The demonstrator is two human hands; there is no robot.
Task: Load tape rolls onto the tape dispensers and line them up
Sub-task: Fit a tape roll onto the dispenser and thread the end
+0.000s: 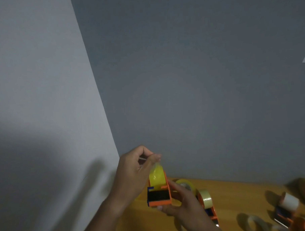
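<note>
I am threading the tape, by my reckoning: my left hand (133, 170) is pinching the free end of the yellow tape roll (157, 176) between thumb and forefinger, just above the orange dispenser (159, 196), low and centre in the frame. My right hand (182, 204) is cradling the dispenser's side, fingers curled round it. Next I should be drawing the strip toward the cutter. More rolls (205, 198) are lying blurred on the wooden table (239, 195), lower right
</note>
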